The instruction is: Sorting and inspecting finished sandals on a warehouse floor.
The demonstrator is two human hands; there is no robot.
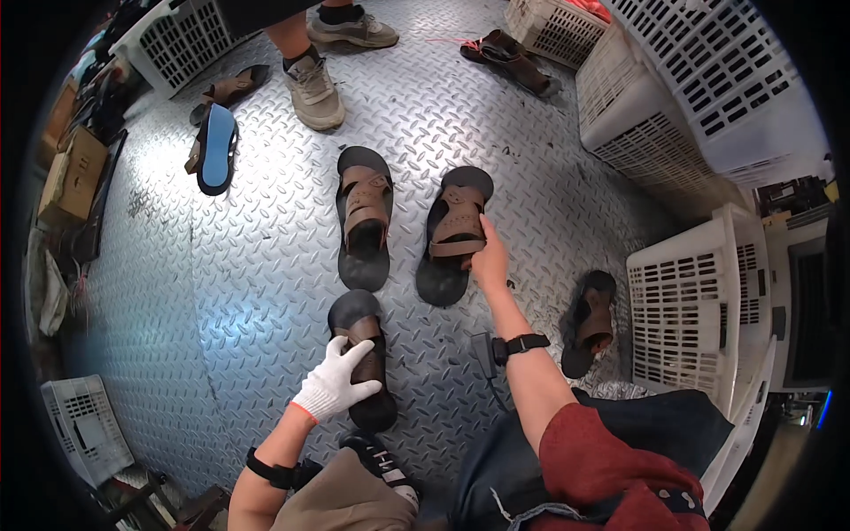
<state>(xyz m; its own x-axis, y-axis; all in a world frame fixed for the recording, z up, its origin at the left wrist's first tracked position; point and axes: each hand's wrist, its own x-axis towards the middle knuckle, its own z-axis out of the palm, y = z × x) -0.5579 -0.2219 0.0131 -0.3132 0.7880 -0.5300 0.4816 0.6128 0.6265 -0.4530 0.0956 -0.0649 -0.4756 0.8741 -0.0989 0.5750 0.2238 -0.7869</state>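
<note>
My left hand (335,382), in a white knitted glove, grips a brown-strapped sandal (365,403) with a black sole, lying nearest to me. Its fingers rest over the straps and the thumb lies along the right side. My bare right hand (488,258) has hold of the side strap of another such sandal (460,210), farther off and to the right. Its fingertips are partly hidden behind the strap. Left of that one, a matching sandal (363,212) lies untouched on the metal floor (274,257), directly beyond the one under my glove.
Another person's shoe (316,93) stands at the far side. A sandal with a blue insole (216,150) lies far left, dark sandals (509,62) far right, and one sandal (591,323) near a white plastic crate (677,305). More crates (637,115) stack at right; a small crate (87,427) stands left.
</note>
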